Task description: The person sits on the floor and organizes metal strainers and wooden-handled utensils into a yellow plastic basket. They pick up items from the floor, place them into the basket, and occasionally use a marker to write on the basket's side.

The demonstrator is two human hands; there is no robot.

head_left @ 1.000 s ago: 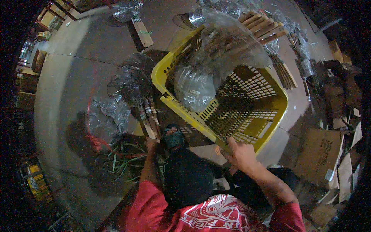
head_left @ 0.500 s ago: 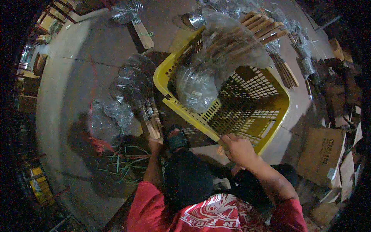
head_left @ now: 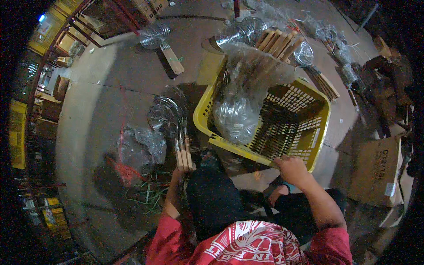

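Several wire strainers (head_left: 184, 152) are gripped by the left hand (head_left: 178, 173), left of the yellow basket (head_left: 240, 153); the right hand (head_left: 293, 170) clasps its near side. One bagged bundle (head_left: 236, 119) is already inside; these aren't.

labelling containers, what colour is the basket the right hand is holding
Yellow; the basket shows best in the head view.

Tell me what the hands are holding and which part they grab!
The left hand holds wooden-handled wire tools by their handle ends; the right hand grips the yellow basket by its near rim.
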